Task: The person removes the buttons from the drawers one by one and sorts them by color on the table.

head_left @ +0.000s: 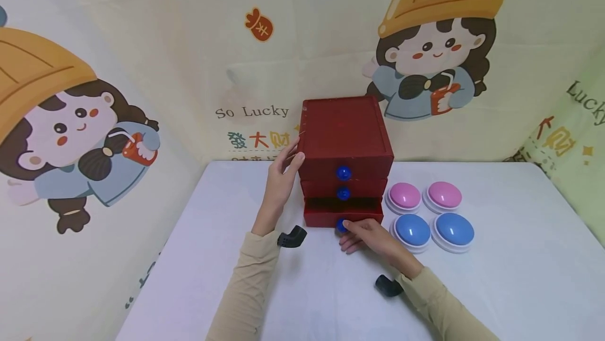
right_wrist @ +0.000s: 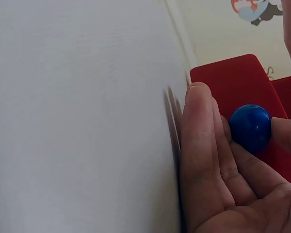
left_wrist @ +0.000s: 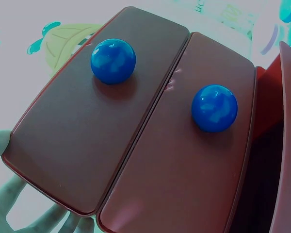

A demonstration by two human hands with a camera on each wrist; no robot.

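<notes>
A dark red cabinet (head_left: 347,128) with three drawers, each with a round blue knob, stands on the table. Its bottom drawer (head_left: 319,219) is pulled partly out, with a dark gap above its front. The upper two drawers, with the top knob (left_wrist: 113,61) and middle knob (left_wrist: 214,108), are closed. My right hand (head_left: 373,236) pinches the bottom drawer's knob (right_wrist: 250,128) between thumb and finger, the other fingers stretched out low by the tabletop. Against the cabinet's left side, near the front edge, rests my left hand (head_left: 282,178) with fingers extended.
Right of the cabinet sit two pink push buttons, one near (head_left: 405,195) and one farther right (head_left: 445,195), with two blue push buttons (head_left: 412,229) in front of them. A patterned cloth (head_left: 189,83) hangs behind the white table (head_left: 212,204).
</notes>
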